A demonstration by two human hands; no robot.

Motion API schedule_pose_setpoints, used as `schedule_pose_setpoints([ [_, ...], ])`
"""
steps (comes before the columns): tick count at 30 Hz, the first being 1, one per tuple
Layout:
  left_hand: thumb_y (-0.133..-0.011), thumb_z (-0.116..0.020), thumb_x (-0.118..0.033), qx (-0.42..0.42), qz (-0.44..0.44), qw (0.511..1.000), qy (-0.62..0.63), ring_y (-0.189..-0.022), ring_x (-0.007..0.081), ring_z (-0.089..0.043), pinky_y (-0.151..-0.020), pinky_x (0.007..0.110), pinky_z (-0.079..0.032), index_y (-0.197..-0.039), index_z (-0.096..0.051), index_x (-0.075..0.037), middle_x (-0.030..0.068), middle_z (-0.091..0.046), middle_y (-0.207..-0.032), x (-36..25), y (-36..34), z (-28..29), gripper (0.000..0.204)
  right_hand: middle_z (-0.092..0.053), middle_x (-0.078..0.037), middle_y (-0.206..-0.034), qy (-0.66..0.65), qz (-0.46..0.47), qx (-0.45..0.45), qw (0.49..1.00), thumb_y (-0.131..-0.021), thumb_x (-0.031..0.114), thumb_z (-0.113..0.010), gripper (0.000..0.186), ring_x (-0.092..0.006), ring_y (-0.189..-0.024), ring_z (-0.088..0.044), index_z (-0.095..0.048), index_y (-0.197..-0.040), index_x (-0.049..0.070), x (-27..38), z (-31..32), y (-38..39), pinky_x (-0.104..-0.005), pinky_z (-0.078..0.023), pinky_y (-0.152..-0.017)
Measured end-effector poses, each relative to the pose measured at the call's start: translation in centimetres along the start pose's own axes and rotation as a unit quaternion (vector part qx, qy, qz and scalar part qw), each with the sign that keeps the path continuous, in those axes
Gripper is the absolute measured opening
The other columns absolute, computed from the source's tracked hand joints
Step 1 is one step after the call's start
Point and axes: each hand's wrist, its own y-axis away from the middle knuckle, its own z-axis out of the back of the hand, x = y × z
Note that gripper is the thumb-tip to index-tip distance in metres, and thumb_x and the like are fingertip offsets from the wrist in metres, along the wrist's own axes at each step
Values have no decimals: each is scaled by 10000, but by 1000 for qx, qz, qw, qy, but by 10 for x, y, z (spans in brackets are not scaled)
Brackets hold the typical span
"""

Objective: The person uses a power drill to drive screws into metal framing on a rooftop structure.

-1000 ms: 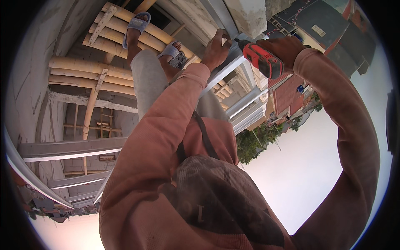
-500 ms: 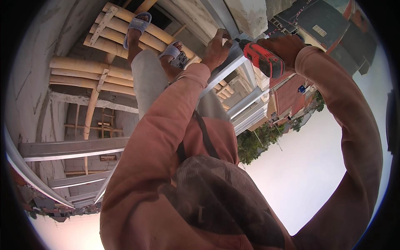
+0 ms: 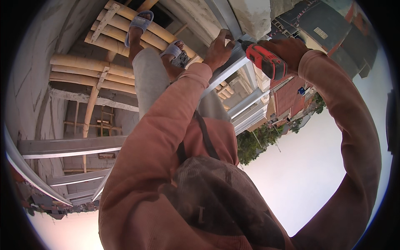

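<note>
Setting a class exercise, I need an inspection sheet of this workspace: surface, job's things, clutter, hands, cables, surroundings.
Surface: bamboo poles under the sandals.
Job's things: red-black drill, its tip close to a metal beam.
Clutter: grey patterned thing by the right sandal; too unclear to name.
Hands: left hand at the beam, grip unclear; right hand around the drill.
Cables: nothing seen on the drill.
Surroundings: grey wall, rooftops, trees.

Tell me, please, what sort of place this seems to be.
Probably a building site: there is a bamboo-pole platform underfoot, bare metal beams at the left, and the right hand holds a red-and-black power drill.
</note>
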Motion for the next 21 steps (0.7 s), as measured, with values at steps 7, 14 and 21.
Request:
schedule_pose_setpoints([
  [7,-957,-620,-153,1,-1,1000,22,-1081,429,-656,-927,490,-481,-1178,-529,-43,179,-688,-1159,-2,3,-1,263,-758,-147,-1021,-1,-27,48,998,-883,432,-666,509,-371,-952,-742,-566,-1309,171,0,1,-2,-496,-577,-853],
  [14,-951,-626,-157,10,50,999,14,-1133,400,-649,-979,457,-482,-1183,-536,-50,158,-695,-1171,-8,5,2,270,-755,-163,-992,5,-35,89,995,-885,438,-655,473,-376,-960,-736,-587,-1255,151,7,10,-5,-485,-572,-857],
  [21,-940,-628,-147,-5,-1,1000,8,-1144,384,-649,-989,450,-479,-1157,-543,-51,143,-704,-1153,2,3,2,252,-757,-172,-1004,8,-28,57,998,-890,446,-649,449,-378,-964,-736,-611,-1216,139,7,6,-7,-487,-572,-864],
])
